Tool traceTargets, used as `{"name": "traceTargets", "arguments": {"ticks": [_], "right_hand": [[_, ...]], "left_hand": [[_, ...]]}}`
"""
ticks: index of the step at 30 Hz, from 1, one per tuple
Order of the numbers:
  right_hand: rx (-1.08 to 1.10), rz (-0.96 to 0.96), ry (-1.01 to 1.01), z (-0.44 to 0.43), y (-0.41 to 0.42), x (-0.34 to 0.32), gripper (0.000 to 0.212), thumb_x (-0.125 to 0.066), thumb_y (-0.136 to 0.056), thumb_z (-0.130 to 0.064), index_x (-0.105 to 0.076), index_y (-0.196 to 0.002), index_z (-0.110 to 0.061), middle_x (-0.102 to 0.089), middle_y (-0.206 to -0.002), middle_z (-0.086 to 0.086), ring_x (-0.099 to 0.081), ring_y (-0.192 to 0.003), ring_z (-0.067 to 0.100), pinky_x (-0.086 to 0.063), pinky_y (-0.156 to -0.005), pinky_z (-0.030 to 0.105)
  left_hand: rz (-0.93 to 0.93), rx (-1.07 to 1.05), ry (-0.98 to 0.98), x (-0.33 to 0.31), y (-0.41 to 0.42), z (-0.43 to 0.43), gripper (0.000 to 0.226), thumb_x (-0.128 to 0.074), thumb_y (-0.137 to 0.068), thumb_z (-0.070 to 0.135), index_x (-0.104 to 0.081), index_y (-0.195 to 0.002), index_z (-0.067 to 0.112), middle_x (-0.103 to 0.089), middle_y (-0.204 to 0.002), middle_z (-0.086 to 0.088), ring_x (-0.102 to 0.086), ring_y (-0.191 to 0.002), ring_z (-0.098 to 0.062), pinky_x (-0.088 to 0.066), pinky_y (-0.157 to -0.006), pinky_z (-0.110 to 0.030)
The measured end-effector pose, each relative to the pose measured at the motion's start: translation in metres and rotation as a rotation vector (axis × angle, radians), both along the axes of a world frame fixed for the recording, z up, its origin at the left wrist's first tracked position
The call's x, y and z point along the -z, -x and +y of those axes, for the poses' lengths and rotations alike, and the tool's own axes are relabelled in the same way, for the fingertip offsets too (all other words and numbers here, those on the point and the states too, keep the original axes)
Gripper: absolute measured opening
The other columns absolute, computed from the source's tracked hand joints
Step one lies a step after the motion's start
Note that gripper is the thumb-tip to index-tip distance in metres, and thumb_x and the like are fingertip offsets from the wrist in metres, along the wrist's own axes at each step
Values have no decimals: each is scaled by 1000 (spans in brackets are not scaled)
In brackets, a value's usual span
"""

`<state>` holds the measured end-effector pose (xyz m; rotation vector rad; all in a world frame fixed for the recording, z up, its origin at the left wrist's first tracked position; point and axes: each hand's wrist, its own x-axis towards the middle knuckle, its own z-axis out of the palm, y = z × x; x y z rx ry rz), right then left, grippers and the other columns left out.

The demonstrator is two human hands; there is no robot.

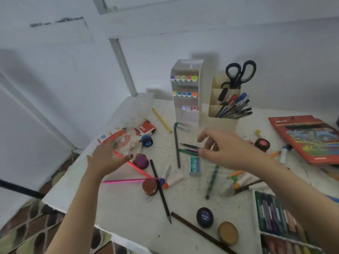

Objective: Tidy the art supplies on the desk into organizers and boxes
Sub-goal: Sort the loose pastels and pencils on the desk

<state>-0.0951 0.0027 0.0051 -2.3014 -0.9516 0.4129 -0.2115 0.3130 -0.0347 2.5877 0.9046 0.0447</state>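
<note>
My right hand (223, 149) hovers over the middle of the white desk (128, 213). Its loosely curled fingers and thumb are at the ends of a few short coloured pencils (189, 150), green and purple. Whether they touch the pencils I cannot tell. My left hand (108, 156) is spread open above a pink pencil (139, 169) and a torn pastels box (132, 136), holding nothing. A white marker organizer (200, 88) and a beige pen holder (220, 121) with scissors (240, 74) stand at the back.
Loose pencils, markers and round paint pots (204, 217) are scattered across the desk, along with a teal staples box (195, 165). A red coloured-pencil box (308, 140) lies at the right. An open pastel tray (275, 215) sits at the front right. The desk's left edge drops to the floor.
</note>
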Motion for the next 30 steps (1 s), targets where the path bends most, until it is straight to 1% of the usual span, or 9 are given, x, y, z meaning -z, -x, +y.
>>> {"name": "traceTargets", "arguments": {"ticks": [3, 7, 12, 16, 20, 22, 24, 27, 30], "right_hand": [[-48, 14, 5, 44, -10, 4, 26, -60, -87, -43, -51, -109, -32, -56, -89, -16, -54, -80, -1, -41, -60, 17], [-68, -7, 16, 99, -27, 14, 30, -61, -87, -41, -53, -112, -28, -56, -90, -12, -53, -80, 1, -40, -63, 18], [-8, -40, 4, 161, -62, 19, 32, -60, -88, -37, -53, -115, -22, -60, -110, 0, -52, -87, 13, -41, -73, 27], [74, -114, 27, 210, -72, 25, 41, -52, -91, -42, -47, -124, -17, -57, -117, 4, -50, -90, 17, -37, -72, 28], [33, -120, 19, 257, -66, 27, 45, -30, -98, -42, -26, -142, -31, -50, -115, 15, -55, -85, 26, -41, -75, 34], [11, -195, 79, 277, -62, 31, 46, -27, -98, -42, -19, -143, -39, -39, -130, 18, -50, -105, 35, -41, -89, 40], [-31, -313, 217, 293, -56, 37, 48, -27, -97, -44, -17, -144, -41, -23, -147, 17, -35, -125, 39, -34, -99, 46], [-20, -352, 302, 302, -48, 47, 46, -32, -94, -50, -27, -139, -40, 1, -156, 15, -24, -131, 47, -24, -105, 52], [70, -376, 269, 300, -54, 49, 43, -39, -91, -53, -34, -127, -30, -19, -148, 18, -36, -119, 50, -33, -97, 48]], "left_hand": [[-14, -15, -93, 0, 5, 7, 78, -75, -71, 45, -40, -138, 26, -53, -133, -9, -47, -120, -30, -38, -100, -42], [-149, 45, 81, -8, 9, 10, 77, -80, -64, 46, -47, -133, 30, -53, -133, 2, -48, -120, -20, -40, -101, -41], [-145, 260, 95, -11, 7, -20, 85, -68, -58, 70, -42, -133, 41, -40, -139, 6, -36, -125, -11, -34, -101, -33], [-127, 384, -41, 2, -2, -51, 89, -57, -63, 76, -35, -140, 38, -42, -129, 6, -37, -111, -10, -35, -89, -27], [-152, 442, -108, 7, -15, -64, 85, -60, -68, 71, -40, -138, 29, -46, -123, 0, -38, -113, -20, -35, -92, -34], [-123, 478, -121, 9, -20, -68, 80, -63, -70, 66, -43, -135, 25, -48, -120, -4, -38, -112, -23, -33, -93, -36], [-90, 507, -121, 13, -23, -73, 78, -64, -72, 63, -42, -136, 25, -46, -131, -5, -36, -121, -25, -29, -105, -41], [-100, 550, -80, 15, -21, -72, 77, -63, -77, 57, -36, -141, 24, -37, -144, -4, -31, -131, -26, -22, -113, -44], [-243, 532, 21, 6, -16, -52, 59, -59, -86, 45, -47, -135, 15, -47, -135, -7, -42, -120, -24, -35, -104, -38]]}}
